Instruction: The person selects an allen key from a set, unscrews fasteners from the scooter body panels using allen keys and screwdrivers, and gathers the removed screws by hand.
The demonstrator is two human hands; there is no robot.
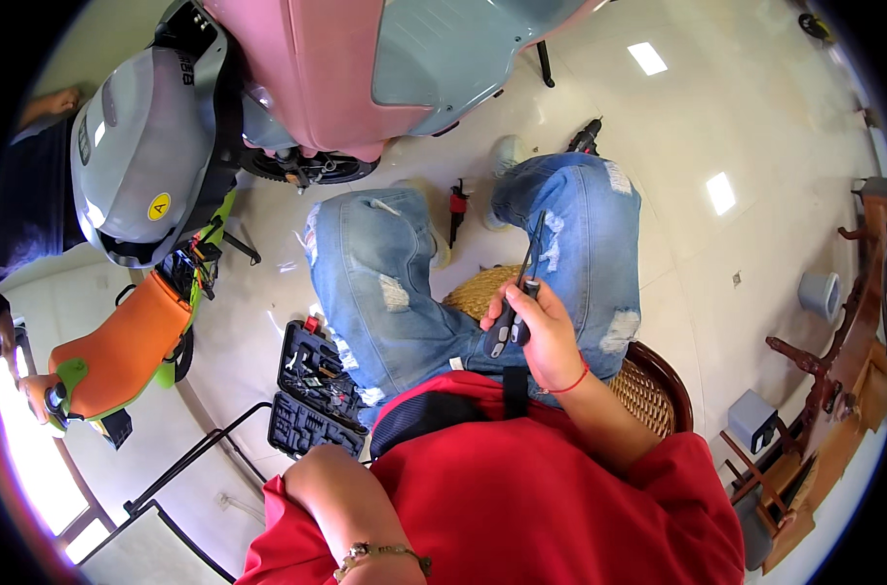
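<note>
My right hand [526, 317] is closed around two screwdrivers [505, 327] with dark grey-black handles and thin shafts pointing up, held over my lap between my denim-covered knees. My left forearm [346, 502], with a beaded bracelet, bends down to the lower edge; that hand is out of view. An open black tool case [307, 419] lies on the floor left of my legs. Beyond my knees are a red-and-black tool [457, 205] and what looks like a dark power drill [585, 138], under the front of a pink-and-teal scooter [322, 68].
A grey helmet-like shell [141, 146] and an orange-green small vehicle [122, 346] stand left. Another person's hand [58, 105] shows at upper left. Wooden furniture [853, 390], a grey bucket [819, 292] and a grey box [751, 419] are right. I sit on a wicker chair [648, 390].
</note>
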